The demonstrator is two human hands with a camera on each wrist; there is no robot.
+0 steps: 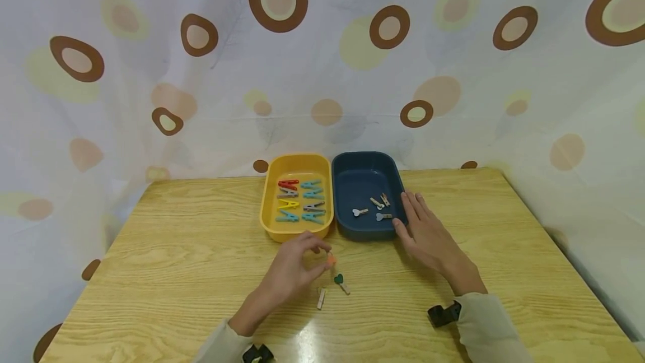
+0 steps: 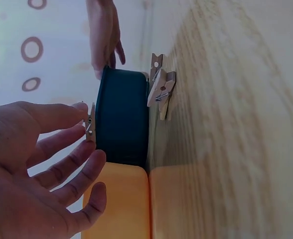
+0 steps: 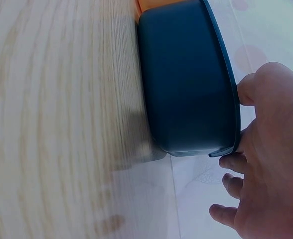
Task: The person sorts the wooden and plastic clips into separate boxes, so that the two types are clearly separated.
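Above the table in front of the trays, my left hand (image 1: pixel 289 273) pinches a small wooden clothespin (image 2: pixel 90 124) between thumb and fingertips; its orange decoration (image 1: pixel 331 260) shows in the head view. Two more wooden clothespins lie on the table just below that hand: one with a green heart (image 1: pixel 341 283), and a plain-looking one (image 1: pixel 321 299). My right hand (image 1: pixel 428 234) rests against the near right corner of the dark blue tray (image 1: pixel 360 234), its fingers fairly straight along the side and the thumb at the rim. Several small wooden clothespins, some with pale hearts (image 1: pixel 360 212), lie inside this tray.
Touching the blue tray on its left is a yellow tray (image 1: pixel 270 228) with several plastic clothespins, red, yellow, blue and greyish, laid in two columns. Both trays stand near the back of the wood-grain table (image 1: pixel 191 256), before a patterned cloth (image 1: pixel 302 71).
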